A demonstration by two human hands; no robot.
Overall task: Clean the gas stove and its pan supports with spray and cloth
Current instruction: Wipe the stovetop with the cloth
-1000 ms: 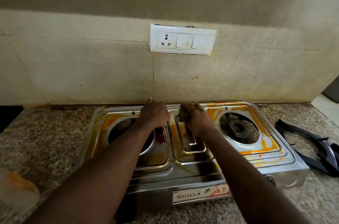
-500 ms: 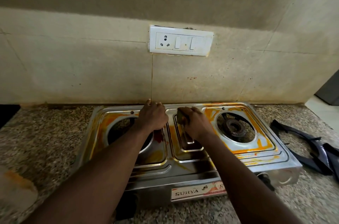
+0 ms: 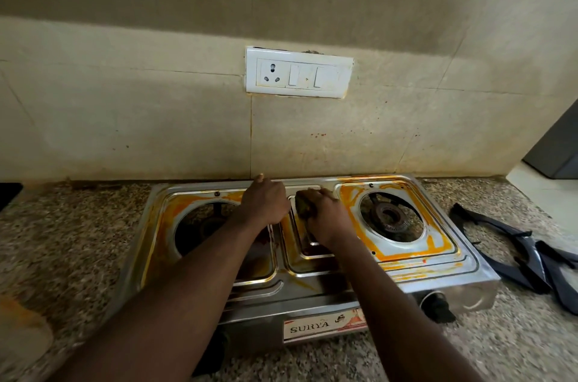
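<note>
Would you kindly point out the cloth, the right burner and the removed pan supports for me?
cloth [image 3: 302,205], head view, its exposed dark upper edge.
right burner [image 3: 389,215], head view, the ring of the burner head.
pan supports [image 3: 528,272], head view, a dark arm near the pile's middle.

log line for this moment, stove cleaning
right hand: grips cloth on stove centre | left hand: rests on stove | pan supports: on counter | orange stains: present

1. The left forearm [image 3: 175,288], toward 7 o'clock, is bare along its whole visible length.
2. The right forearm [image 3: 391,303], toward 5 o'clock, is likewise bare.
3. The left hand [image 3: 266,203] and right hand [image 3: 325,219] are ungloved; a short fingernail [image 3: 260,175] shows at the left hand's 12 o'clock tip.
</note>
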